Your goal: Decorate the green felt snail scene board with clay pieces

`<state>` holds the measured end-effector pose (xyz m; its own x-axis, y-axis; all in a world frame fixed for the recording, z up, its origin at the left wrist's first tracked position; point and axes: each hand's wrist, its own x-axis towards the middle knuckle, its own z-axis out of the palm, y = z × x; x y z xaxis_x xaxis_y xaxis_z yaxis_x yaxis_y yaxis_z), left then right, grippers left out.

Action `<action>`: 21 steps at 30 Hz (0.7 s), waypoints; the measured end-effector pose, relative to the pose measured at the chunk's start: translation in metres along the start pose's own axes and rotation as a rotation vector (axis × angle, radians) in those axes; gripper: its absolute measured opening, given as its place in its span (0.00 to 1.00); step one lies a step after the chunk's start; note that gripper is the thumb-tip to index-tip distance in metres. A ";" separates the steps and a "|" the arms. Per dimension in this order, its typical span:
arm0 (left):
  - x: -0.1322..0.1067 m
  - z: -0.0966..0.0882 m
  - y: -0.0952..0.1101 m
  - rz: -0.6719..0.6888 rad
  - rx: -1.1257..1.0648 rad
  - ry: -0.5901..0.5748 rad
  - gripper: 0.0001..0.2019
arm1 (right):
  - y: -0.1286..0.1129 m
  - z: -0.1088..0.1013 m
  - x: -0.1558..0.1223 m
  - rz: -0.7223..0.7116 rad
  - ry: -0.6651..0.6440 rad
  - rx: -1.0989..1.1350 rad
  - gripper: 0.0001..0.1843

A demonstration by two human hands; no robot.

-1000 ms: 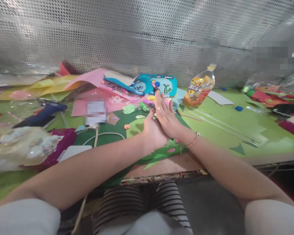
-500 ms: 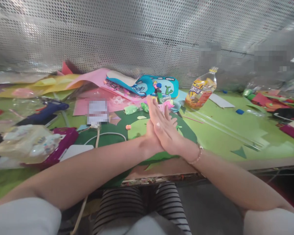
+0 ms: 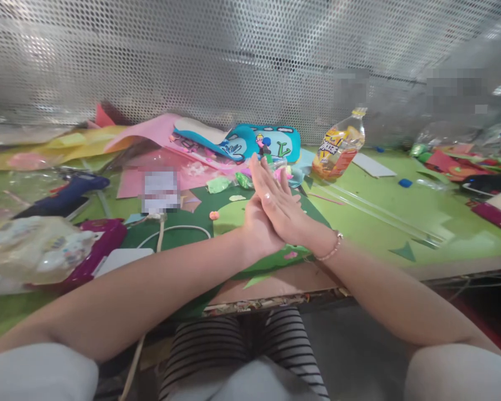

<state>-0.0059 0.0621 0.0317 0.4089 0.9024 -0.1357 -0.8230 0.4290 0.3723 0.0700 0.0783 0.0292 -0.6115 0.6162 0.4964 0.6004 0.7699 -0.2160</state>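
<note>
My right hand (image 3: pixel 284 214) lies flat on top of my left hand (image 3: pixel 256 229), palm against palm, over the green paper on the table. The fingers of both hands are stretched out, pointing away from me. Whatever may lie between the palms is hidden. A pale pink-orange lump (image 3: pixel 214 215) rests just left of my hands, on dark green paper (image 3: pixel 187 209). A pink piece (image 3: pixel 291 255) shows on lighter green paper (image 3: pixel 271 262) below my right hand. Beyond my fingertips are green wrapped bits (image 3: pixel 244 180) and a blue picture case (image 3: pixel 290 143).
A tilted clear bottle (image 3: pixel 340 146) with orange contents stands behind on the right. Clear rods (image 3: pixel 384 214) lie on the right. On the left are a blue glue gun (image 3: pixel 70 192), a bag of white pieces (image 3: pixel 37 248) and a cable (image 3: pixel 161 234). A perforated metal panel (image 3: pixel 217 61) rises behind.
The palms stay pressed together, and the right hand has shifted slightly over the left. A pink piece on the green paper now shows below them. The view has moved slightly.
</note>
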 end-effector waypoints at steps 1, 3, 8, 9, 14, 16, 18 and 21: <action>0.001 -0.001 0.000 -0.012 -0.003 -0.021 0.23 | 0.001 -0.001 0.000 0.014 -0.021 -0.009 0.31; 0.002 -0.003 0.001 -0.037 -0.006 -0.059 0.22 | 0.005 -0.006 0.000 0.036 -0.069 -0.018 0.32; 0.003 -0.008 0.003 -0.155 0.009 -0.074 0.23 | 0.016 -0.013 0.001 0.117 -0.144 0.145 0.31; 0.003 -0.009 0.003 -0.179 0.026 -0.055 0.23 | 0.018 -0.013 0.001 0.139 -0.141 0.181 0.31; 0.002 -0.010 0.003 -0.175 0.119 -0.015 0.30 | 0.029 -0.014 0.001 0.195 -0.033 0.221 0.30; 0.002 -0.009 0.007 -0.141 0.118 -0.043 0.31 | 0.027 -0.014 -0.001 0.155 -0.007 0.184 0.31; 0.002 -0.008 0.014 -0.097 0.109 -0.075 0.28 | 0.020 -0.014 -0.003 0.089 -0.014 0.132 0.32; 0.005 -0.008 0.018 0.012 0.140 -0.065 0.25 | 0.005 -0.014 -0.006 -0.002 -0.037 0.070 0.32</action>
<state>-0.0218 0.0748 0.0307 0.4282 0.9008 -0.0721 -0.7667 0.4043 0.4987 0.0837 0.0765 0.0369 -0.6322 0.6194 0.4656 0.5625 0.7801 -0.2740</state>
